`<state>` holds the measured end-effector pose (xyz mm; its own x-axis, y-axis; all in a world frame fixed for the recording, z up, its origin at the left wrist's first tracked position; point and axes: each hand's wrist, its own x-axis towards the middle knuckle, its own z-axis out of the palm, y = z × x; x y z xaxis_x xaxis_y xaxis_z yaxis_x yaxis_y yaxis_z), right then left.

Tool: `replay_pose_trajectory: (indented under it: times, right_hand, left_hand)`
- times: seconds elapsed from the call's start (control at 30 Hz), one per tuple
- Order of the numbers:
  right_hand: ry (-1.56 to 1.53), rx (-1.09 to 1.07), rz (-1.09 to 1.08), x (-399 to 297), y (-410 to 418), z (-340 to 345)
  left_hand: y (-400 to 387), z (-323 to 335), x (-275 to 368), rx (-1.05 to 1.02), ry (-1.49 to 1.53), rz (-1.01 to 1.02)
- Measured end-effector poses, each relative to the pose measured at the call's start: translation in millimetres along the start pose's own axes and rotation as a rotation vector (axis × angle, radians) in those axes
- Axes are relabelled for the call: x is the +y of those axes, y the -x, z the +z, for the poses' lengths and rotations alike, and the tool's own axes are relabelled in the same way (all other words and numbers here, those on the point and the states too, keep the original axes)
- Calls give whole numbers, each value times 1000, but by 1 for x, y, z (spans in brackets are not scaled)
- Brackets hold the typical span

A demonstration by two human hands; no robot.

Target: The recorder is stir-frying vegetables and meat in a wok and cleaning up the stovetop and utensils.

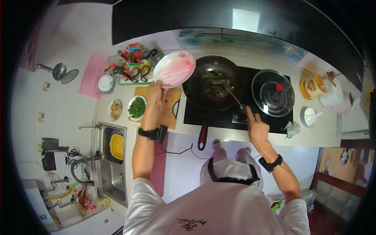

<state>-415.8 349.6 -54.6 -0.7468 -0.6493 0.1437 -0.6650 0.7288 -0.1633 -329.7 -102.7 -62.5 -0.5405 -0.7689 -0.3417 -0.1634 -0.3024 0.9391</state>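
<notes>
My left hand (155, 93) grips the rim of a white plate (174, 70) smeared with red, wet residue. The plate is tilted, close to the left edge of a dark wok (196, 94) on the black cooktop. My right hand (259, 129) holds the handle of a metal spatula (236, 97), whose blade sits among food in the wok. Dark green and brownish bits (213, 75) lie in the wok's bottom. The wok's black and red handle (202, 136) juts past the counter edge towards me. Below my left hand lies a wooden cutting board (169, 117).
A glass lid (273, 100) with a red knob lies on the cooktop's right side. Plates of chopped greens (137, 107) and pale strips (115, 110) stand left. Seasoning bottles (129, 63) crowd the back. A white bowl with a spoon (310, 117) and a cloth (292, 129) are right.
</notes>
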Motion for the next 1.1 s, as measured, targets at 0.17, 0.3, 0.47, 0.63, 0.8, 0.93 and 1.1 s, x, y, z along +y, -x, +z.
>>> replay_pose_trajectory:
  times: [0.17, 0.3, 0.47, 0.63, 0.8, 0.93, 1.1]
  right_hand:
    - [-127, 26, -72, -2, -8, 41]
    - [-443, 269, 61, 99, 23, 57]
    - [88, 259, 335, 295, 99, 71]
    - [-428, 154, 557, 400, 152, 107]
    - [-1553, 191, 348, 353, 93, -19]
    - [-2237, 10, 235, 320, 40, -103]
    - [-2423, 58, 40, 271, 16, -141]
  left_hand:
    - [17, -37, -10, -89, 66, -49]
    - [91, 30, 17, -19, 276, -72]
    - [183, 71, 28, -106, 134, -114]
    - [231, 161, 23, -391, 272, -308]
    - [306, 217, 12, -435, 212, -295]
    - [345, 296, 16, -611, 143, -313]
    - [361, 350, -13, -498, 13, -230]
